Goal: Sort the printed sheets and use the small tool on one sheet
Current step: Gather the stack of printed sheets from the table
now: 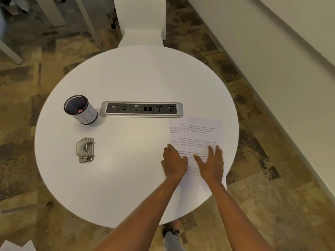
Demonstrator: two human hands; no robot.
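Observation:
A small stack of printed sheets lies on the right side of the round white table, slightly fanned so a lower sheet's left edge shows. My left hand rests flat on the stack's near left part, fingers spread. Beside it, my right hand lies flat on the near right part of the top sheet. Neither hand grips anything. A grey metal hole punch sits on the table's left side, well away from both hands.
A mesh pen cup stands at the left rear. A recessed socket panel runs across the table's middle. A white chair stands beyond the table. A wall runs along the right; patterned carpet surrounds the table.

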